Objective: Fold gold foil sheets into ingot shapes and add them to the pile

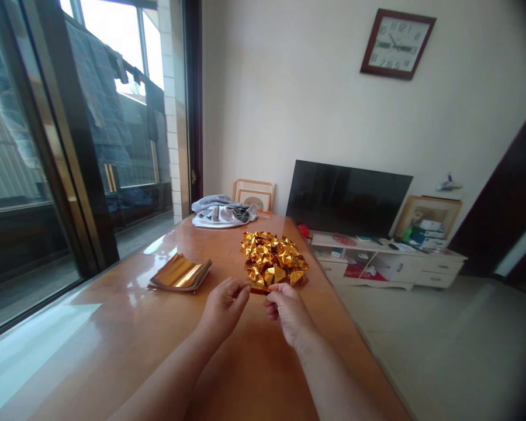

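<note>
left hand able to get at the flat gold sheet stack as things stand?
Probably yes. The stack of gold sheets lies open on the table, left of the left hand, nothing between them. But both hands pinch a gold foil piece, so it must let go first.

Both hands were over the table (114, 327). The left hand (222, 309) and the right hand (286, 310) pinched together a small gold foil piece (258, 289) between their fingertips. Just beyond the hands lay a pile of folded gold foil (274, 257). To the left of the left hand rested a stack of gold sheets (180, 272).
</note>
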The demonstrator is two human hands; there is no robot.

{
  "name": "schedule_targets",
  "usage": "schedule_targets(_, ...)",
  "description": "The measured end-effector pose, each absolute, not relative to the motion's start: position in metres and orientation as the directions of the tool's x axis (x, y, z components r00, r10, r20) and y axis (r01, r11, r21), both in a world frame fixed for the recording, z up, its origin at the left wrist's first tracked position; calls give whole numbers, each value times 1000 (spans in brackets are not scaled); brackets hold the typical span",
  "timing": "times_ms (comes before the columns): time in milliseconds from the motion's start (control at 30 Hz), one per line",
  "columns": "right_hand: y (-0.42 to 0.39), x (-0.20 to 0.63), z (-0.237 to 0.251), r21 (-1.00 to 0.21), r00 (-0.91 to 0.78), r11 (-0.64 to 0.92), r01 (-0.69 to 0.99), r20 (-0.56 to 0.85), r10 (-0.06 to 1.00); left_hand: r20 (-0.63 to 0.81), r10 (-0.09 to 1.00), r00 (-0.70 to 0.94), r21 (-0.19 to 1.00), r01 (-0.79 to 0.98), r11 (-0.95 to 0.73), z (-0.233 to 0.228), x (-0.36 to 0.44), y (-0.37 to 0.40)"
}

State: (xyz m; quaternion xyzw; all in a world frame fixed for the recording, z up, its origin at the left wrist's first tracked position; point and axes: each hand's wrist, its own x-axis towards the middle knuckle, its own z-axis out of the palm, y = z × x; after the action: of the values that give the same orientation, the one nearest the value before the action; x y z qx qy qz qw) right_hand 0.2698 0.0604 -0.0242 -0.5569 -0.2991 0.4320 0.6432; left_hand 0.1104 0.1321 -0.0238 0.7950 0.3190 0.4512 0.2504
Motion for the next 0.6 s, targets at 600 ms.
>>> schedule_targets(600,67,262,-39,-977,507,178,113,211,836,305,899,316,952,-73,-297,-36,121,136)
